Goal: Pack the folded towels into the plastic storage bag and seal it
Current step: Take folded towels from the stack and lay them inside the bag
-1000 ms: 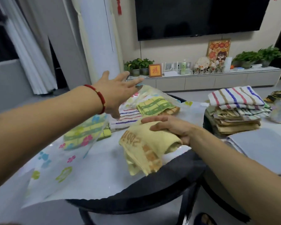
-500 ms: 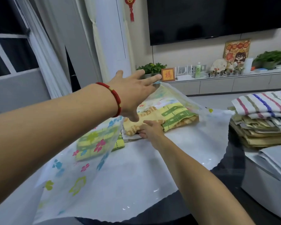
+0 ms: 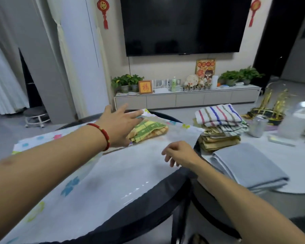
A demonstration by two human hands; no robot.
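Towel stack (image 3: 220, 127) lies right of storage bag (image 3: 113, 173); right hand (image 3: 180, 154) nearer, empty, fingers loosely curled; left hand (image 3: 120, 125) flat on bag.

Left hand (image 3: 121, 126) flat on plastic bag (image 3: 99, 175), towels (image 3: 148, 130) inside

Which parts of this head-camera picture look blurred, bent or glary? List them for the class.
Head view: the right edge smears, blurring the clear jar; wide-angle bending curves the curtain and the left forearm; glare streaks sit on the plastic bag near the table's front rim; the television is dark, with faint reflections; the striped towel stack stays fairly sharp.
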